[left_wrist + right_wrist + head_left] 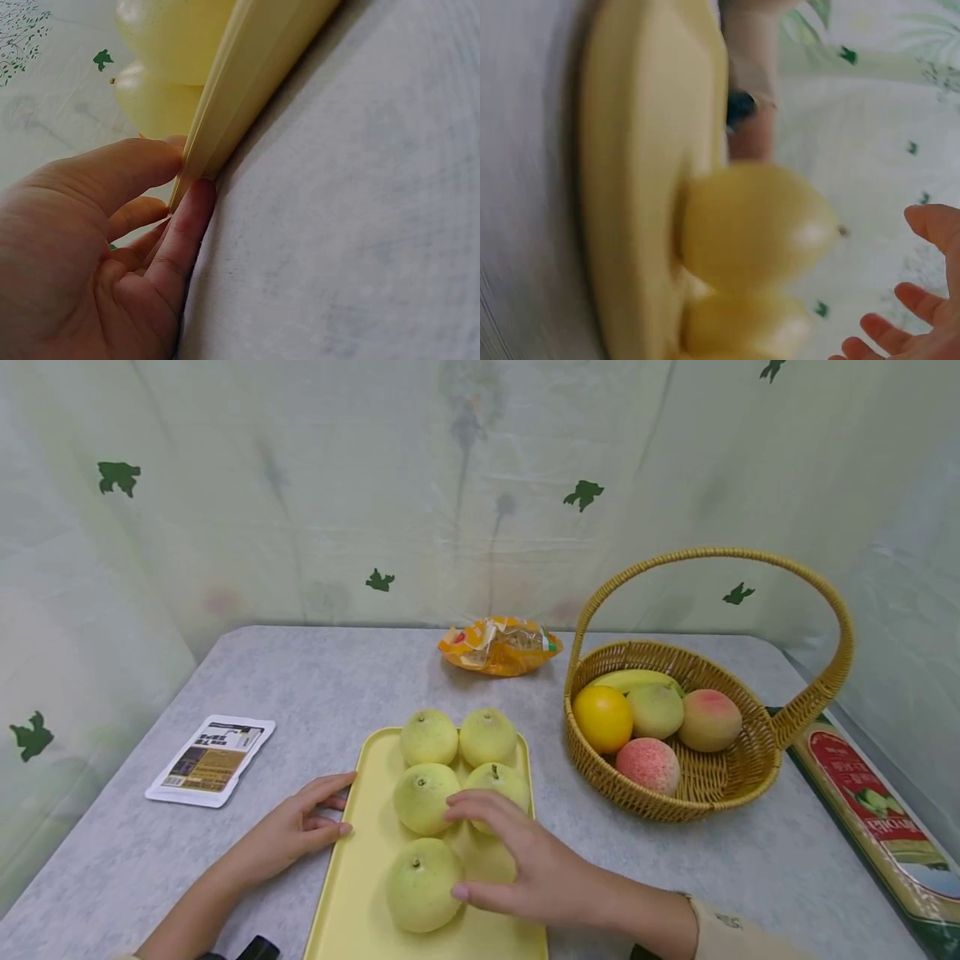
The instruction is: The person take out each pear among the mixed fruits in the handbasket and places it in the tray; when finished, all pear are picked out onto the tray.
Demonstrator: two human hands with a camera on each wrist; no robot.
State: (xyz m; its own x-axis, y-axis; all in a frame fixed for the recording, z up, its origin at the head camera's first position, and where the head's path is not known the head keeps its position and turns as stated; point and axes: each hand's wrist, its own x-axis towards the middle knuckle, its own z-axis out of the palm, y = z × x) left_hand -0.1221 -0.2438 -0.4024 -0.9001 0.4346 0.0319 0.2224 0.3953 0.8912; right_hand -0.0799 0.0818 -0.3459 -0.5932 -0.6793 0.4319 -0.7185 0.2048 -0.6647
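Observation:
Several pale yellow-green round pears (425,885) stand on a yellow tray (352,893), most of them in two columns. My left hand (288,833) holds the tray's left edge. In the left wrist view its thumb lies at the rim (214,97) and a finger rests against the side below. Over the right side of the tray reaches my right hand (525,860), with thumb and fingers spread and nothing between them. It hides part of the tray and of one pear (498,781). In the right wrist view the fingers are apart from the nearest pear (757,225).
To the right stands a wicker basket (675,810) with a banana, an orange, peaches and another fruit. Beside it lies a long red and green package (862,785). An orange bag (498,646) lies at the back, a white pouch (212,760) at left.

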